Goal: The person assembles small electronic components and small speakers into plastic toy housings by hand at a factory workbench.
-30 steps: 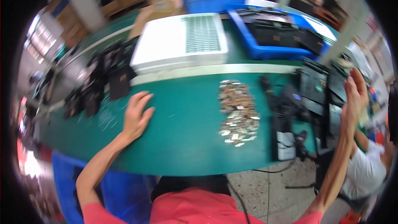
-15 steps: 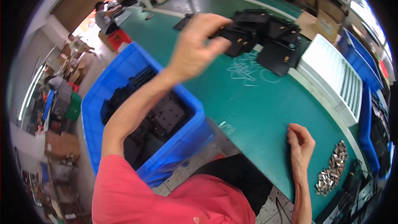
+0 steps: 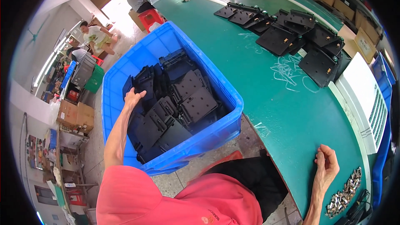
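Observation:
My left hand (image 3: 133, 97) reaches down into a large blue plastic bin (image 3: 233, 100). Its thumb stands apart from the fingers, and the fingertips are at the edge of a dark plate near the bin's left wall. Black metal plates with hinged brackets (image 3: 196, 104) lie heaped in the bin. Above the green table (image 3: 250, 71), my right hand (image 3: 327, 166) is closed, thumb against curled fingers; anything inside is hidden. Beside it lies a pile of small shiny metal parts (image 3: 344, 193).
Several similar black bracket plates (image 3: 279, 39) stand in a row at the table's far side. A white slotted tray (image 3: 362, 100) leans at the right edge, by blue bins (image 3: 382, 75). Farther left, two people (image 3: 98, 37) sit near a red stool (image 3: 151, 18).
My left hand has come back from over the table, near the black plates, and down into the blue bin. My right hand stays closed near the metal parts. The view has turned left.

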